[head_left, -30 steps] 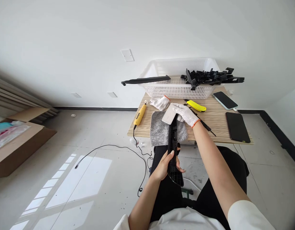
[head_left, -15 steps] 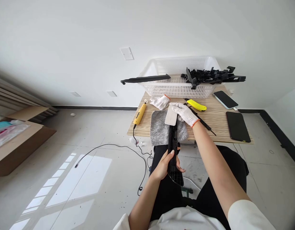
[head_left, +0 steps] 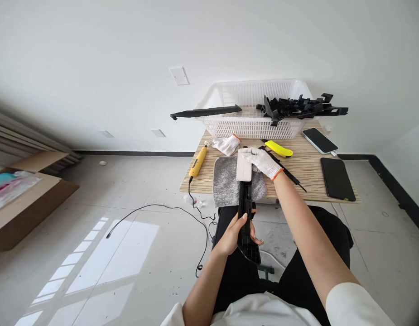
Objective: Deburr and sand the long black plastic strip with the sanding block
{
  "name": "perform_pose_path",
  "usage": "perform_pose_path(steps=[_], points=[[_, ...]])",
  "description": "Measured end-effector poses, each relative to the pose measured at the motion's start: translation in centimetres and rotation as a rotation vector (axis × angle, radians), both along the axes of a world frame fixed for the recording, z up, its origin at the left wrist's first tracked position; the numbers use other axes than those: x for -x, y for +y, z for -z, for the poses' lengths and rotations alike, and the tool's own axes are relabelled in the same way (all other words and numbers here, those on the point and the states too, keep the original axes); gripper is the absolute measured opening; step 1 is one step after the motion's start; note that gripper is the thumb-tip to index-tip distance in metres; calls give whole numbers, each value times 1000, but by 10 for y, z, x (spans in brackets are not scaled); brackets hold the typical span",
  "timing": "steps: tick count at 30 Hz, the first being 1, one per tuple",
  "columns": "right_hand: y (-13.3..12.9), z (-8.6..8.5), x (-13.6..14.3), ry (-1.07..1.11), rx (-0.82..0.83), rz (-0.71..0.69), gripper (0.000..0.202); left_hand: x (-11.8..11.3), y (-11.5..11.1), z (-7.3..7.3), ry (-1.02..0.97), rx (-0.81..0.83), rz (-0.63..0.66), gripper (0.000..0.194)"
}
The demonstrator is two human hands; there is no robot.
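Note:
A long black plastic part (head_left: 245, 199) reaches from above my lap onto the table's front edge. My bare left hand (head_left: 237, 232) is closed round its lower half. In a white knit glove with an orange cuff, my right hand (head_left: 260, 160) grips a flat whitish block (head_left: 243, 166). That block lies over the part's far end, covering it. Beneath them a folded grey cloth (head_left: 226, 183) is spread on the table. Another thin black strip (head_left: 291, 174) lies just right of the gloved hand.
A white plastic basket (head_left: 250, 130) with several black parts (head_left: 297, 108) stands at the table's back. Around the cloth lie a yellow corded rotary tool (head_left: 198, 162), a spare glove (head_left: 227, 145) and a yellow utility knife (head_left: 279, 148). Two phones (head_left: 337, 179) lie at the right.
My right hand has drawn the block slightly toward me along the black part, and the block now sits straighter. My left hand keeps its hold in the same place.

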State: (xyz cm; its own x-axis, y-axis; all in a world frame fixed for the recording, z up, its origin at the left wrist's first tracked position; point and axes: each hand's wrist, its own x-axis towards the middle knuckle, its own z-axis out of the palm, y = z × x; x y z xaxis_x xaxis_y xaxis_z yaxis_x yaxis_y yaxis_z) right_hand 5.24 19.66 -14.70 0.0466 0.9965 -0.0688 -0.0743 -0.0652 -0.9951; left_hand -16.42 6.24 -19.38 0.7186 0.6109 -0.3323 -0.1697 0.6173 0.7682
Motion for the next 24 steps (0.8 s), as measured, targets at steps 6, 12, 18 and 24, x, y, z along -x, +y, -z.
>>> perform_pose_path(steps=[6, 12, 18, 24], points=[[1, -1, 1, 17, -14, 86, 36, 0, 0, 0, 3, 3, 2, 64], [1, -1, 0, 28, -15, 137, 37, 0, 1, 1, -12, 8, 4, 63], [3, 1, -1, 4, -12, 150, 42, 0, 0, 2, -14, 2, 2, 62], [6, 1, -1, -27, -8, 155, 44, 0, 0, 2, -3, -3, 0, 65]])
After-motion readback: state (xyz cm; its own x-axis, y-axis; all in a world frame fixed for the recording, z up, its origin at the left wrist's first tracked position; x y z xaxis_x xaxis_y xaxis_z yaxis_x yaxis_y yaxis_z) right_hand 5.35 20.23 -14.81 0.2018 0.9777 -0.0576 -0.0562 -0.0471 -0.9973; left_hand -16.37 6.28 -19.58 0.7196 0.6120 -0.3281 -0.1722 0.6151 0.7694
